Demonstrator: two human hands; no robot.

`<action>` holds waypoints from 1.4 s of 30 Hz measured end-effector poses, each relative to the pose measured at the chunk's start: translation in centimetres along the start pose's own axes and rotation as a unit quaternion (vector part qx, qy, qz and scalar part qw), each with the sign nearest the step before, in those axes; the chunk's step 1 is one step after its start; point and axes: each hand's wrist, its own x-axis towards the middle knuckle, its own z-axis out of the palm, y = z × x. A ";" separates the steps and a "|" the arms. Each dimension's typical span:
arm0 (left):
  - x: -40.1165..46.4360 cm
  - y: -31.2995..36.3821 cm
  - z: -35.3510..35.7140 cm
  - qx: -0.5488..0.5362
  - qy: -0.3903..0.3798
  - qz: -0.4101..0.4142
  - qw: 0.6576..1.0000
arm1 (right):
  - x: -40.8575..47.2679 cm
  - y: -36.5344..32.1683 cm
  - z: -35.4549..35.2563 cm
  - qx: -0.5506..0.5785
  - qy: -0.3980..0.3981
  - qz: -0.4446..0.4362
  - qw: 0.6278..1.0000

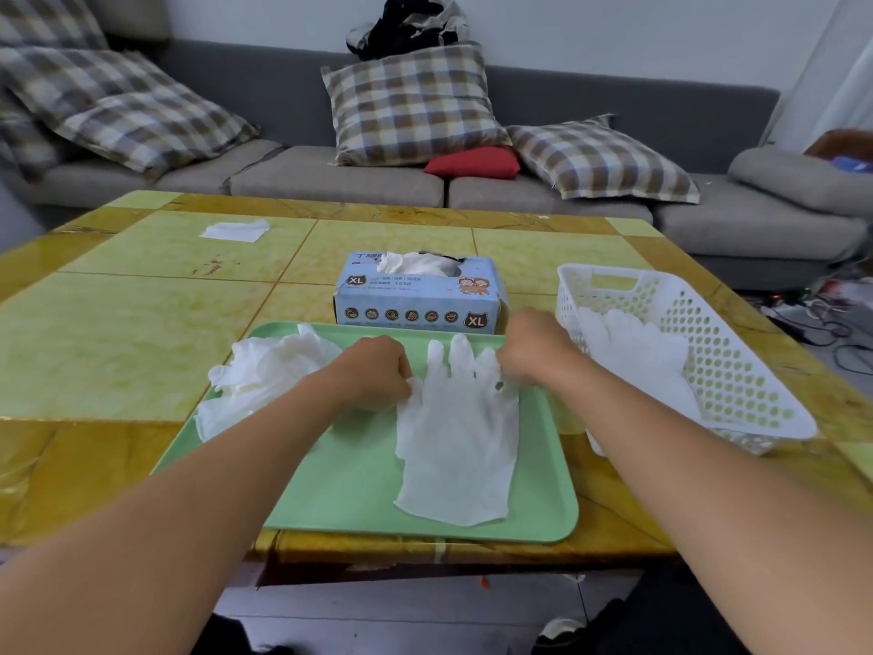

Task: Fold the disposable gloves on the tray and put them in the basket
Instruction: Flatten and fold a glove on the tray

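Note:
A translucent white glove lies flat on the green tray, fingers pointing away from me. My left hand pinches the glove's thumb side at its left edge. My right hand pinches the glove's outer fingers at its right edge. A crumpled heap of more gloves sits at the tray's far left corner. The white perforated basket stands to the right of the tray, with several gloves lying inside it.
A blue XL glove box stands just behind the tray. A white tissue lies at the far left of the yellow-green table. A grey sofa with plaid cushions runs behind the table.

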 end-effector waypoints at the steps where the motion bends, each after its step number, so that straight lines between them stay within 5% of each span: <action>1: 0.3 -0.1 0.0 0.002 -0.006 -0.010 1.000 | -0.1 0.1 0.2 -0.020 -0.041 0.022 0.999; 7: 1.3 1.1 0.8 -0.074 0.012 -0.047 0.996 | 0.2 -0.1 0.2 -0.020 -0.091 0.070 0.993; 22: 3.1 0.5 1.4 -0.166 0.064 -0.049 0.983 | 1.1 0.8 1.2 0.028 -0.047 0.066 0.996; 33: 2.8 1.1 2.1 0.011 0.136 0.060 0.989 | 0.4 1.1 1.6 -0.006 0.025 0.021 0.999; 39: 2.1 0.8 2.0 0.152 0.100 0.071 0.981 | 0.9 1.3 1.8 -0.004 0.071 -0.008 0.997; 42: 1.7 0.2 1.6 0.137 0.098 0.092 0.981 | 1.7 0.8 2.3 0.047 0.053 -0.021 0.997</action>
